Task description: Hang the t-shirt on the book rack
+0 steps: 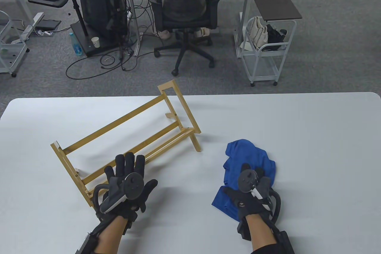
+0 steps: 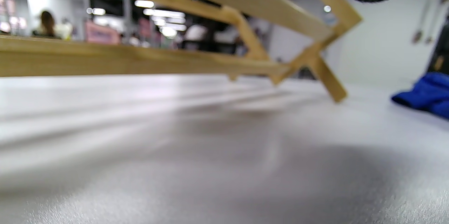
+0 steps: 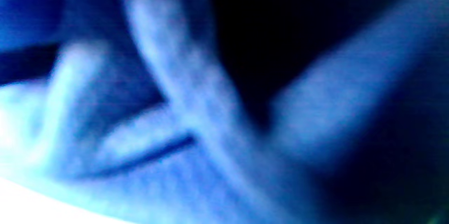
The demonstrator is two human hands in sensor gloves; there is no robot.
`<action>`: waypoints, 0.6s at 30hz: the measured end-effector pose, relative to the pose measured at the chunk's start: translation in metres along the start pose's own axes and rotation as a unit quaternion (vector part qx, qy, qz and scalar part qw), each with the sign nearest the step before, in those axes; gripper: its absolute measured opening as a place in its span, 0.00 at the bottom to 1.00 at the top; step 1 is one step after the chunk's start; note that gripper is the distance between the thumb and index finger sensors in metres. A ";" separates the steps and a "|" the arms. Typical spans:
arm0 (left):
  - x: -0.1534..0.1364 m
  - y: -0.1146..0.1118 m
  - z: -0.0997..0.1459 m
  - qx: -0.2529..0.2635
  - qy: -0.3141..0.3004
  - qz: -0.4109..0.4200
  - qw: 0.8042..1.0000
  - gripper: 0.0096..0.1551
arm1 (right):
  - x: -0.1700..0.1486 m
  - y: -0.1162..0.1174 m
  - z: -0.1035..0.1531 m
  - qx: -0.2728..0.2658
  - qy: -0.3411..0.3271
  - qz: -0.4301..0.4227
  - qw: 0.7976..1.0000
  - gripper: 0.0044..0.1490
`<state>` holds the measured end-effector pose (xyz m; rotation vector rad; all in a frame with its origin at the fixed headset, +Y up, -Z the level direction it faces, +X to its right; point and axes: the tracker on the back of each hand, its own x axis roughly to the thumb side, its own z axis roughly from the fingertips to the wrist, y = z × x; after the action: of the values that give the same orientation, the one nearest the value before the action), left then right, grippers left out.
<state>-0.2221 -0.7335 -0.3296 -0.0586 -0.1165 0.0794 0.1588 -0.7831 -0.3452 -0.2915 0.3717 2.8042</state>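
Observation:
A wooden book rack (image 1: 187, 108) stands at an angle on the white table (image 1: 312, 135), left of centre. A crumpled blue t-shirt (image 1: 241, 152) lies to the right of it. My left hand (image 1: 128, 176) lies open with straight fingers, its fingertips at the rack's low front rails. My right hand (image 1: 253, 188) is on the near part of the t-shirt with its fingers curled down into the cloth. In the left wrist view the rack (image 2: 140, 60) is close and the t-shirt (image 2: 426, 94) is at the right edge. Blurred blue cloth (image 3: 196, 111) fills the right wrist view.
The table's far edge runs just behind the rack. Beyond it on the floor stand an office chair (image 1: 186, 6) and a white cart (image 1: 265, 54). Bare table top lies between the rack and the t-shirt.

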 end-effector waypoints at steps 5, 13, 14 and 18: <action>0.000 0.000 0.000 -0.001 -0.001 0.001 1.000 0.53 | 0.002 -0.003 0.001 -0.013 -0.005 0.001 1.000 0.61; 0.000 0.000 0.000 0.001 -0.004 0.002 1.000 0.53 | 0.002 -0.004 0.000 -0.033 -0.006 -0.001 0.999 0.58; 0.000 0.000 0.000 0.001 -0.004 0.002 1.000 0.53 | 0.002 -0.004 0.000 -0.037 -0.005 -0.003 0.999 0.57; 0.000 0.000 0.000 0.001 -0.005 0.004 1.000 0.53 | -0.001 -0.006 -0.001 -0.055 -0.003 -0.018 0.998 0.54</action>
<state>-0.2224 -0.7332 -0.3299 -0.0568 -0.1252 0.0874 0.1619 -0.7782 -0.3468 -0.3103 0.2101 2.7948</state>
